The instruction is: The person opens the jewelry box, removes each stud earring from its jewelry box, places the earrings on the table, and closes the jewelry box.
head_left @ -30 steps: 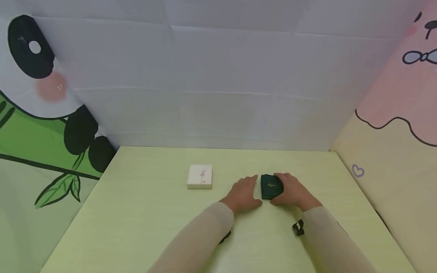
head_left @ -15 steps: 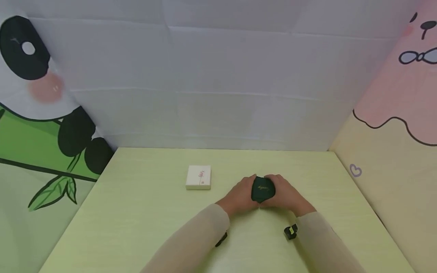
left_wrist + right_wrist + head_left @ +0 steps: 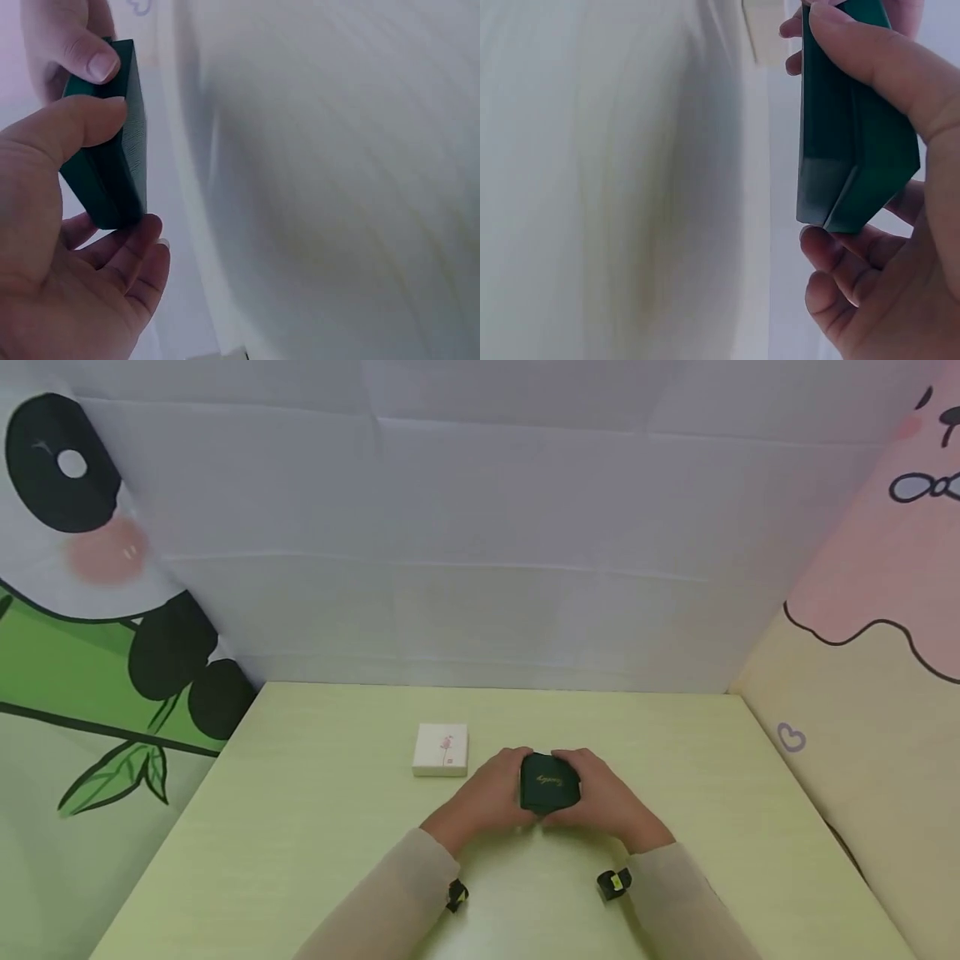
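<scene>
A small dark green box (image 3: 550,783) with gold lettering on its lid is held between both hands, lifted off the table as the wrist views show. The left hand (image 3: 491,793) grips its left side, thumb on the near face and fingers curled at the far side. Opposite it, the right hand (image 3: 603,797) grips the right side in the same way. In the left wrist view the green box (image 3: 105,169) shows a pale, ribbed underside. A seam between lid and base runs along the green box (image 3: 847,142) in the right wrist view.
A flat white box (image 3: 440,750) with a small pink flower print lies on the pale yellow table (image 3: 315,810), left of the hands. A white cloth wall (image 3: 480,568) rises behind the table, and printed panels flank it on both sides.
The left hand has closed on the green box, which only the right hand touched before. Both hands have lifted it and brought it left and nearer.
</scene>
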{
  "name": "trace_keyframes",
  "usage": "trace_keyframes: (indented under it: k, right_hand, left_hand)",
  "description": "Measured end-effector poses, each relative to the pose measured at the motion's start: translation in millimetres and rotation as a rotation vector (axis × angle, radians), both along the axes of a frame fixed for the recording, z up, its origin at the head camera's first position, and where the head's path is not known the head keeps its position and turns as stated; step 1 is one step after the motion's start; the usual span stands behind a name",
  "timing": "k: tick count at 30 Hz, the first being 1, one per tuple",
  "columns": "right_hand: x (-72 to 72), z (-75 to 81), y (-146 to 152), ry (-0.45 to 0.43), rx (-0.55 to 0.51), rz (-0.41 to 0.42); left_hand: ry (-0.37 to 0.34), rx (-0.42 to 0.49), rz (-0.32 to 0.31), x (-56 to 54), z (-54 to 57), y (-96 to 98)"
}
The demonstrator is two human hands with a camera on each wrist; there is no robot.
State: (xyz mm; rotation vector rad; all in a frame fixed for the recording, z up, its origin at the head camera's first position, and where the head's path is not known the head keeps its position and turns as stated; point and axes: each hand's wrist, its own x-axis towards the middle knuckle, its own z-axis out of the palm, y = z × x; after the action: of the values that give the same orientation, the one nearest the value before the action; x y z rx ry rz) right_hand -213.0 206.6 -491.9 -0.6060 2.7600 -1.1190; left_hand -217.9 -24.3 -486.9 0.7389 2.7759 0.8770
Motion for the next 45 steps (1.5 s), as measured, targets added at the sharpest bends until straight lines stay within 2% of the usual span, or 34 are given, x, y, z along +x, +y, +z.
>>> trace_keyframes:
  k: [6, 12, 15, 21, 26, 31, 36, 39, 42, 45]
  right_hand:
    - [9.8, 4.3, -15.4, 0.015, -0.039, 0.003]
    - [19.5, 5.2, -28.7, 0.052, -0.029, 0.038]
    - [21.0, 5.1, -34.4, 0.073, -0.025, 0.047]
    - [16.0, -6.3, -51.9, 0.060, -0.031, 0.066]
    - [12.3, -15.3, -58.1, 0.033, -0.039, 0.056]
    - [10.4, -20.9, -59.9, 0.013, -0.065, 0.050]
    - [16.4, -23.3, -61.9, -0.020, -0.056, 0.049]
    - [18.9, -22.1, -65.5, -0.019, -0.045, 0.054]
    - [29.9, -23.7, -74.2, 0.016, -0.026, 0.046]
    - [41.5, -24.9, -81.8, 0.047, 0.017, 0.038]
  left_hand:
    - [0.039, 0.019, 0.027, 12.4, 4.2, -17.8]
    - [0.003, 0.116, 0.080, 32.1, 1.0, -30.7]
    - [0.006, 0.151, 0.100, 37.7, -2.1, -34.8]
    - [-0.016, 0.192, 0.153, 39.7, -15.8, -49.5]
    - [-0.058, 0.281, 0.192, 39.3, -32.8, -57.3]
    - [-0.023, 0.342, 0.213, 38.1, -47.2, -60.0]
    - [-0.007, 0.293, 0.233, 44.3, -49.3, -61.4]
    - [0.042, 0.240, 0.239, 47.1, -47.7, -62.9]
    - [0.098, 0.216, 0.220, 55.2, -49.4, -69.6]
    - [0.112, 0.211, 0.199, 63.1, -51.6, -76.0]
